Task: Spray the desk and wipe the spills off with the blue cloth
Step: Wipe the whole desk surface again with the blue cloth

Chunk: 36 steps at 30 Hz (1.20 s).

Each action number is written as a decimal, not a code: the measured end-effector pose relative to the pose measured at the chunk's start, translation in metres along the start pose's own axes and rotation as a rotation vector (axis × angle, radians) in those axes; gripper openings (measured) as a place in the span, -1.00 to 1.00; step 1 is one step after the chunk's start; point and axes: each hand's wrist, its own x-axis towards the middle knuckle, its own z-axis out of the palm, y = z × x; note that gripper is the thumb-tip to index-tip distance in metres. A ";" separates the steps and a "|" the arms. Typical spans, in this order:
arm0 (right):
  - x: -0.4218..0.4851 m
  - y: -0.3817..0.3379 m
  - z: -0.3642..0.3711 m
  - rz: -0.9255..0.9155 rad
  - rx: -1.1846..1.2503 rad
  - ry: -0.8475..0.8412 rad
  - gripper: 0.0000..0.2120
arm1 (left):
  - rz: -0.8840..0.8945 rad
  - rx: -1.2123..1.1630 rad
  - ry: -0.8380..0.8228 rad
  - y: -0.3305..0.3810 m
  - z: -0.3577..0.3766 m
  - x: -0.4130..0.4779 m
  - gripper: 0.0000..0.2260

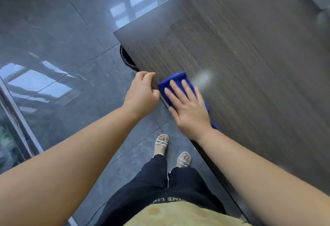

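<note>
Blue cloth point(175, 81), a folded bit of bright blue microfibre, is flat on the dark wood-grain desk point(250, 65) right at the near edge, close to the near-left corner. The right hand point(187, 108) is pressed on top of it, palm down, fingers spread out flat, so it's pushing rather than pinching. The left hand point(142, 90) is just beside it on the same edge, fingers curled loosely over the lip of the desk with nothing in them, looks like it's just bracing.

As for progress, I'd say we're into the wiping part. There's no spray bottle anywhere in view, so spraying seems to be done, though I can't confirm that. A pale, smeary wet patch point(202, 79) sits on the surface just past the cloth, toward the middle of the desk, and it looks like it's yet to be wiped. The picture is blurry, so I can't tell whether the far part of the desk has any spills on it.

Also a black bin point(127, 59) peeking out under the left edge.
</note>
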 end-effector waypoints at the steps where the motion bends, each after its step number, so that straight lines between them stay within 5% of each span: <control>1: -0.021 0.011 -0.004 -0.091 0.000 -0.040 -0.53 | 0.004 0.021 -0.003 0.000 0.001 -0.001 -0.55; 5: -0.066 0.089 -0.028 -0.262 -0.046 -0.104 -0.56 | 0.085 0.110 -0.021 0.002 0.010 -0.013 -0.56; 9: -0.029 0.074 -0.021 0.342 -0.018 0.064 -0.49 | 0.114 0.102 -0.018 0.010 0.027 -0.031 -0.55; 11: -0.022 0.030 -0.008 0.439 -0.029 0.085 -0.47 | 0.097 0.082 -0.003 0.014 0.035 -0.040 -0.53; 15: -0.086 0.011 -0.005 -0.017 -0.008 0.009 -0.53 | 0.093 0.098 0.019 0.021 0.045 -0.054 -0.53; 19: -0.156 0.080 -0.030 -0.182 -0.074 -0.091 -0.56 | 0.163 0.185 -0.085 0.032 0.054 -0.068 -0.56; 22: -0.160 0.113 -0.038 0.136 -0.051 -0.037 -0.52 | 0.190 0.219 -0.134 0.041 0.062 -0.076 -0.55; 25: -0.127 0.060 -0.021 0.577 -0.065 0.120 -0.47 | 0.175 0.220 -0.134 0.046 0.066 -0.079 -0.54; 28: -0.137 0.015 -0.011 0.253 -0.051 0.044 -0.51 | 0.156 0.244 -0.131 0.049 0.066 -0.077 -0.53; 30: -0.167 0.044 -0.022 -0.072 -0.027 -0.048 -0.56 | 0.169 0.265 -0.131 0.052 0.063 -0.072 -0.53; 32: -0.191 0.089 -0.038 -0.179 -0.065 -0.115 -0.59 | 0.189 0.314 -0.153 0.054 0.061 -0.065 -0.52; 34: -0.190 0.128 -0.048 0.020 -0.083 -0.096 -0.56 | 0.212 0.369 -0.181 0.056 0.060 -0.056 -0.52; 36: -0.159 0.134 -0.047 0.454 -0.047 0.002 -0.51 | 0.231 0.397 -0.180 0.059 0.058 -0.046 -0.53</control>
